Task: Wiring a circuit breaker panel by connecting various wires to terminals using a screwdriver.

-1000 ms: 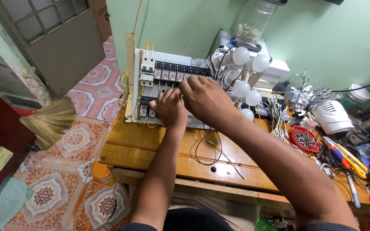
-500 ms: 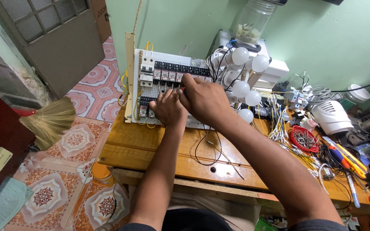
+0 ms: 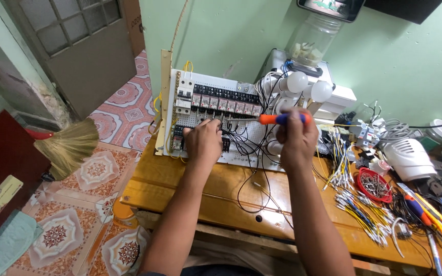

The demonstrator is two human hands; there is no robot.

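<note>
A white electrical panel (image 3: 200, 110) with a row of black relays and a circuit breaker stands tilted on the wooden table (image 3: 221, 197), with black wires hanging from it. My left hand (image 3: 203, 142) rests against the lower middle of the panel, fingers curled on the wiring there. My right hand (image 3: 293, 137) is shut on a screwdriver with an orange and blue handle (image 3: 282, 119). It is held level, its shaft pointing left toward the relay row.
White bulbs (image 3: 308, 87) sit right of the panel. Further right lie wire bundles (image 3: 351, 197), a red bowl of small metal parts (image 3: 374, 184), a white device (image 3: 410, 158) and hand tools (image 3: 428, 212). A broom (image 3: 67, 145) leans at left over the tiled floor.
My right hand has pulled back to the right off the panel, and the screwdriver now shows in it. My left hand has stayed on the panel.
</note>
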